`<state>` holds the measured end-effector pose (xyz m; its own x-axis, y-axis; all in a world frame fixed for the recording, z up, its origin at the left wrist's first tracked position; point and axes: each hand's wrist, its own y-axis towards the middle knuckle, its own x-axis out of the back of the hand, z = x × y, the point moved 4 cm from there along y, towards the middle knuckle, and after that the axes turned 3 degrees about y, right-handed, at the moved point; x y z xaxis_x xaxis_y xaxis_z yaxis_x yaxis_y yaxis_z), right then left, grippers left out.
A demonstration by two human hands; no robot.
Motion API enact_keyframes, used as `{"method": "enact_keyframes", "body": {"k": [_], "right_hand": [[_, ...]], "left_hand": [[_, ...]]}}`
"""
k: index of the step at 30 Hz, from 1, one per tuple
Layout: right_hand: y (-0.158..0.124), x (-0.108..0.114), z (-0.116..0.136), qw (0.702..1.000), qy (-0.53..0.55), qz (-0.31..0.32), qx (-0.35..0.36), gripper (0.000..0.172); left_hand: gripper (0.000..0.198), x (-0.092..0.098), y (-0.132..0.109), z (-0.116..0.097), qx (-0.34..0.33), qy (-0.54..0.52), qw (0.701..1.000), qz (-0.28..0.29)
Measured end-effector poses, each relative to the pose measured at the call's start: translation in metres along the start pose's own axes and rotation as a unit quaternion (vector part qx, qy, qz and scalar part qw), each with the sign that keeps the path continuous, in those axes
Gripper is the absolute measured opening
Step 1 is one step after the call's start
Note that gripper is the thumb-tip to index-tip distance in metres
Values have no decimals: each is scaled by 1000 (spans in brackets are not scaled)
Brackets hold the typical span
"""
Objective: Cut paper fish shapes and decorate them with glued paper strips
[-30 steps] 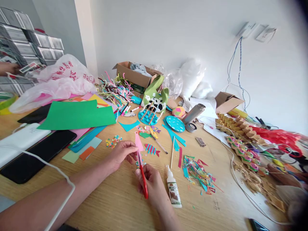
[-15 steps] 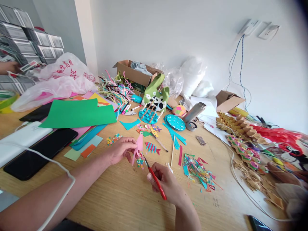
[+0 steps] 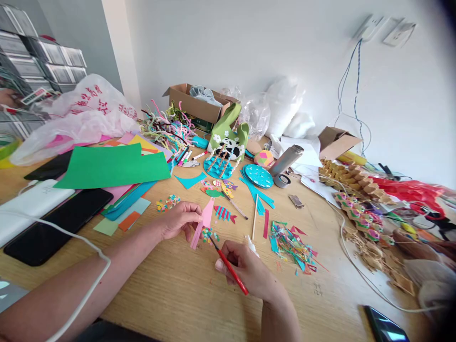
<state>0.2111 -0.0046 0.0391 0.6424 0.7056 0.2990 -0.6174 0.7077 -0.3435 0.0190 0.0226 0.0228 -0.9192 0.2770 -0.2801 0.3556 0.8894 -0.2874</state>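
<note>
My left hand is closed in a pinch on a piece of pink paper, wide in its upper part with narrow strips hanging at the lower end. My right hand is closed around red-handled scissors. Their dark tips point up and left, a little apart from the pink strips. Small colourful paper bits lie just behind the tips. A striped paper fish rests beyond the paper. Beside my right hand lies a small white tube, partly hidden.
Green paper tops a stack at left, near a black phone. A scrap pile lies at right, with a metal flask behind. White cables cross the table. Another person's hand shows at far left.
The pink paper has turned in my left hand, and its strips now hang closer together. The scissors have drawn slightly away from it. The whole view has shifted a little.
</note>
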Motion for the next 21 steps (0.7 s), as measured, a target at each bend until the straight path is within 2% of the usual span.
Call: {"method": "enact_keyframes", "body": {"k": [11, 21], "right_hand": [[1, -2, 0, 999, -45, 6, 3, 32], [2, -2, 1, 998, -64, 9, 1, 38]], "left_hand": [[20, -8, -6, -1, 26, 52, 996, 61], [20, -11, -6, 2, 39, 73, 994, 75]]}}
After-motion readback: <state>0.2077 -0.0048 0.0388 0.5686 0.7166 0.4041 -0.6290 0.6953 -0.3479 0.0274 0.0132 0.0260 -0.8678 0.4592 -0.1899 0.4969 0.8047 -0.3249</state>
